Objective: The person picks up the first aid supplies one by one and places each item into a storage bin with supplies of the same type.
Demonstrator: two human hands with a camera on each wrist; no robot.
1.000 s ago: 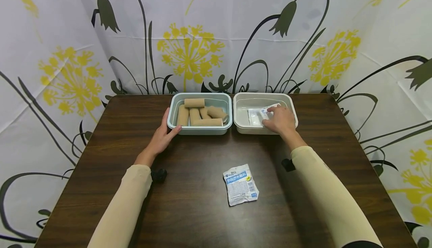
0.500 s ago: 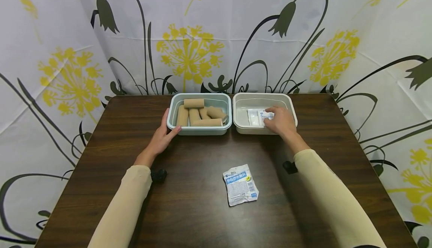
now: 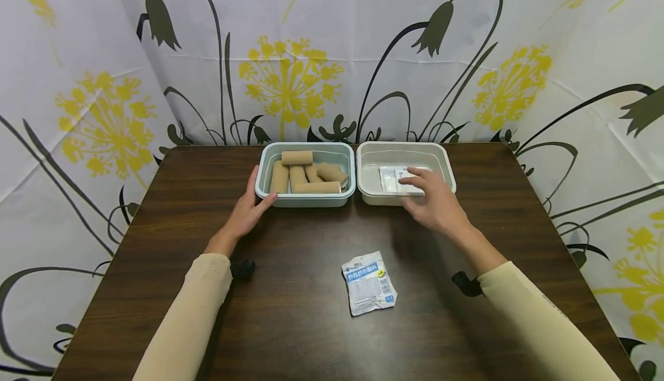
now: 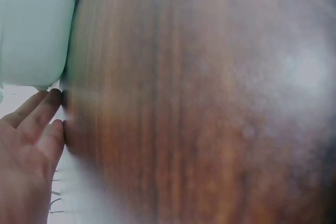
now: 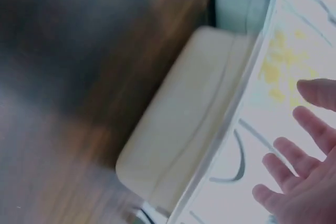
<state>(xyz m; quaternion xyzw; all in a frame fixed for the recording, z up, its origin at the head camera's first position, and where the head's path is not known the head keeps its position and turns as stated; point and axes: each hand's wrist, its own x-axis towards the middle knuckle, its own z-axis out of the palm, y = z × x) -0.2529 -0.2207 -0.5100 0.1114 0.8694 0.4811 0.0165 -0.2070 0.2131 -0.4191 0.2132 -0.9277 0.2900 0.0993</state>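
Observation:
My left hand (image 3: 242, 212) rests against the left front corner of a light blue bin (image 3: 311, 196), thumb by the front rim and fingers along the side. In the left wrist view, the fingers (image 4: 32, 121) are extended at the bin's wall (image 4: 37, 30). Several tan rolls (image 3: 298, 158) lie in that bin. My right hand (image 3: 441, 207) hangs over the front edge of an off-white bin (image 3: 376, 157), fingers spread and holding nothing. Inside lie flat white packets (image 3: 388, 179), partly hidden by the fingers. The right wrist view shows the spread fingers (image 5: 296, 157) beside the off-white bin (image 5: 176, 119).
A white and blue gauze dressing packet (image 3: 369, 284) with printed lettering lies on the dark wooden table (image 3: 290, 312) between the forearms. The two bins stand side by side at the table's far edge, and a flower-patterned curtain (image 3: 332, 12) hangs behind them.
My right hand has let go of a white packet, which now lies flat in the off-white bin, and has drawn back towards me over its front edge. My left hand has stayed put.

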